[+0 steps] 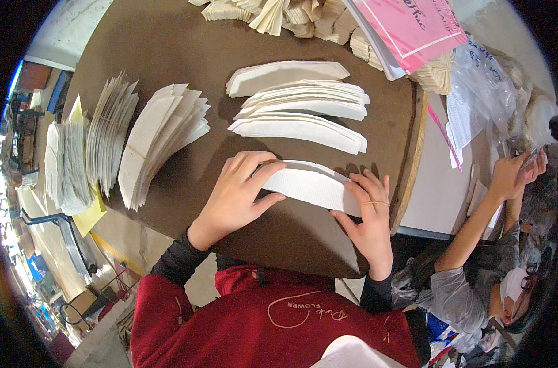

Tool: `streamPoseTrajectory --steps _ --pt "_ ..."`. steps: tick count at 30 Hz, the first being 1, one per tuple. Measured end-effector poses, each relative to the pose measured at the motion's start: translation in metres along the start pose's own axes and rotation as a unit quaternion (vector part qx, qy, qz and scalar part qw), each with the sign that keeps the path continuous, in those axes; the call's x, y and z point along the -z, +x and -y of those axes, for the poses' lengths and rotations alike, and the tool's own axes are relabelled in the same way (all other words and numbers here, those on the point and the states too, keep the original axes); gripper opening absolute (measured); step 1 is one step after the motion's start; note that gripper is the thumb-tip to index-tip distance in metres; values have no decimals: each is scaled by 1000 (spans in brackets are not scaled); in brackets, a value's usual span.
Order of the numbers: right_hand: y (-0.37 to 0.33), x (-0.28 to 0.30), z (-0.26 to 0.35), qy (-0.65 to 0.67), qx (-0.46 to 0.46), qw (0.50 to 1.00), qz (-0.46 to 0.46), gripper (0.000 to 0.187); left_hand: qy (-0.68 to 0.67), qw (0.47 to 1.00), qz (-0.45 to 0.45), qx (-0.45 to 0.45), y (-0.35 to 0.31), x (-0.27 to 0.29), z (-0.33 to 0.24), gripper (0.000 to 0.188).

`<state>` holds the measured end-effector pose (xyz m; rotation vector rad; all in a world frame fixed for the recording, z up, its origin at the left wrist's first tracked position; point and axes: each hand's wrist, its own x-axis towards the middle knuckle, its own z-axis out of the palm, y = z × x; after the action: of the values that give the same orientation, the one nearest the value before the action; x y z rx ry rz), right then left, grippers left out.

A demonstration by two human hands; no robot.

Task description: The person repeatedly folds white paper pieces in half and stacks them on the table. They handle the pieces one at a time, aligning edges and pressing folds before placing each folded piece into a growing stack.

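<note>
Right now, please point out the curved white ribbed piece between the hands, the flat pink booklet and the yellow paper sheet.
Curved white ribbed piece [311, 185], head view: middle.
Flat pink booklet [409, 32], head view: cover.
Yellow paper sheet [91, 217], head view: lower part.

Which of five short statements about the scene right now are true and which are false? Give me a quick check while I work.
1. The left hand and right hand both touch one curved white piece. True.
2. One white stack lies just beyond that piece. False: there are three white stacks, one behind another.
3. A thin yellow band circles part of the right hand. True.
4. The pink booklet lies at the left of the table. False: the pink booklet is at the far right.
5. A co-worker also touches the curved piece. False: the co-worker's hands are off to the right.
</note>
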<state>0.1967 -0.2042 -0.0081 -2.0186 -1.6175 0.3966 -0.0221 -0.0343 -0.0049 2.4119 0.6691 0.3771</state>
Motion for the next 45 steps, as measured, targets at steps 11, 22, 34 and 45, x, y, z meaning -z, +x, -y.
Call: streamPoseTrajectory --steps 11,22,34,45 --pt "13 -2 -5 6 18 1000 -7 53 21 1000 -8 2 3 9 8 51" --pt "15 -4 -7 23 13 1000 -14 53 28 1000 -1 10 5 6 8 51" --pt "16 -2 -3 19 7 1000 -23 55 37 999 -1 18 6 5 7 50" --pt "13 -7 -7 47 0 998 -36 46 27 999 -18 24 4 3 7 51"
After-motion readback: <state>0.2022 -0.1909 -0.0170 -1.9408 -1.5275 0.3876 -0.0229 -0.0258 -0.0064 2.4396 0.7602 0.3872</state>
